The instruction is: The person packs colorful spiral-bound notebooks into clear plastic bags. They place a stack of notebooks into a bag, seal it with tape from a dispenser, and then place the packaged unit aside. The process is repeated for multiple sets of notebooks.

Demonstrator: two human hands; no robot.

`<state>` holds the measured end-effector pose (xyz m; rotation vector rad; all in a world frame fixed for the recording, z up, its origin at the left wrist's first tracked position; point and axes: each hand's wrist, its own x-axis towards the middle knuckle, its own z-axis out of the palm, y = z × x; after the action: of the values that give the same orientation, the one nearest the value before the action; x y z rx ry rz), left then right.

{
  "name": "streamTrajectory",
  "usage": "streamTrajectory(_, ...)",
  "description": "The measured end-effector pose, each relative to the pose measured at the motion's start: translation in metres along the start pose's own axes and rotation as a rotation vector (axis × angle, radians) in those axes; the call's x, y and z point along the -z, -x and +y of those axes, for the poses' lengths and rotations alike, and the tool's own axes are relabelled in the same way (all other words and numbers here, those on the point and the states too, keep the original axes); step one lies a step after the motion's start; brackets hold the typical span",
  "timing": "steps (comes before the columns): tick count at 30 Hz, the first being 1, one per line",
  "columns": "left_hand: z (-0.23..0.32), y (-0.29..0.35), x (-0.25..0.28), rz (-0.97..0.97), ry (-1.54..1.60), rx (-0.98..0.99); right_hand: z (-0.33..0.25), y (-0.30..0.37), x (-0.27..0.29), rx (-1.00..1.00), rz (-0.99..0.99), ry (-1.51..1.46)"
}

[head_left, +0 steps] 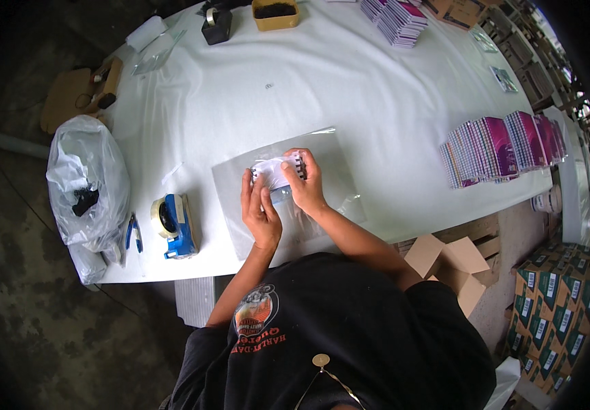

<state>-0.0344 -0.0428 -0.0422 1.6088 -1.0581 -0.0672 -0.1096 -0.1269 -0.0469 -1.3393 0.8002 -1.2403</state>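
Between my two hands is a small white-paged spiral notebook bundle (274,171), with black binding coils showing at its left and right ends. My right hand (306,186) grips the right end, thumb across the top. On the other end are the fingers of my left hand (262,215), curled round its left and near side. Whether it is one notebook or more, I cannot tell. Under both hands lie clear plastic sheets or bags (233,198), spread flat on the white-covered table (206,96).
To the left are a blue tape dispenser (183,229), blue-handled pliers (133,234) and a plastic bag (90,171). Purple spiral notebooks (496,150) stand in rows at right. A black tape dispenser (217,29) and yellow tub (288,22) are far. An open carton (469,263) sits below the table's edge.
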Motion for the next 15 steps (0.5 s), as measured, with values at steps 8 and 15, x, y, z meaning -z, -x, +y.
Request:
streamTrajectory(8, 0.012, -0.005, 0.010, -0.265, -0.557, -0.335, -0.006, -0.002, 0.007, -0.026, -0.032, 0.211)
streamTrajectory(15, 0.034, -0.012, 0.018, -0.421, -0.271, -0.187, -0.011, 0.044, 0.015, 0.483, -0.209, 0.869)
